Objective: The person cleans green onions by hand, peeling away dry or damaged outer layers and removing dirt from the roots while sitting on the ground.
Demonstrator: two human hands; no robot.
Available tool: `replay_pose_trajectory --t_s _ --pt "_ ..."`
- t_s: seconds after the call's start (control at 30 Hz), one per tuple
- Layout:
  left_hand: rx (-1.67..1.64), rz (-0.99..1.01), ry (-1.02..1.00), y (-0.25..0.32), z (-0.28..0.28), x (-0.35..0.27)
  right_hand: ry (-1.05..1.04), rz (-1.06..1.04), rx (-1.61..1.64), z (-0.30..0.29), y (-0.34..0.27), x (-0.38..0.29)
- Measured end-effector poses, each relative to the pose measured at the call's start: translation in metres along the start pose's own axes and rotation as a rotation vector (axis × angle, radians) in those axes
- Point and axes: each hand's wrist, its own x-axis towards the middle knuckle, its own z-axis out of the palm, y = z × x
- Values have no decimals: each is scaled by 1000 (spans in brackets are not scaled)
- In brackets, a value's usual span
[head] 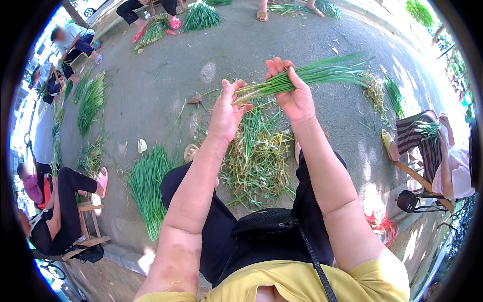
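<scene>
A bundle of long green garlic chives (317,75) lies across my right hand (292,90), thumb over it and fingers curled behind. Its leafy tips point right and its pale stem ends point left. Those stem ends come up to the fingers of my left hand (228,109), which is spread with the thumb raised; whether it touches them is hard to tell. Below both hands, a heap of loose green and yellowed leaves (258,162) covers the pavement between my feet. A neat pile of green chives (151,188) rests beside my left knee.
A black bag (264,222) sits on my lap. On the right, a seated person (451,162) holds chives; red strings (383,226) lie nearer me. Other people sit along the left, near a chive pile (91,102). Another bunch (202,17) is at the far side.
</scene>
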Motion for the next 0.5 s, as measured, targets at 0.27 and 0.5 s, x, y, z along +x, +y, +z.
replay_pose_trajectory --t_s 0.27,0.5 --pt "210 155 -26 -6 -3 4 -112 43 -79 3 0 -4" --pt "151 331 82 1 -5 8 24 39 -204 14 -5 -9"
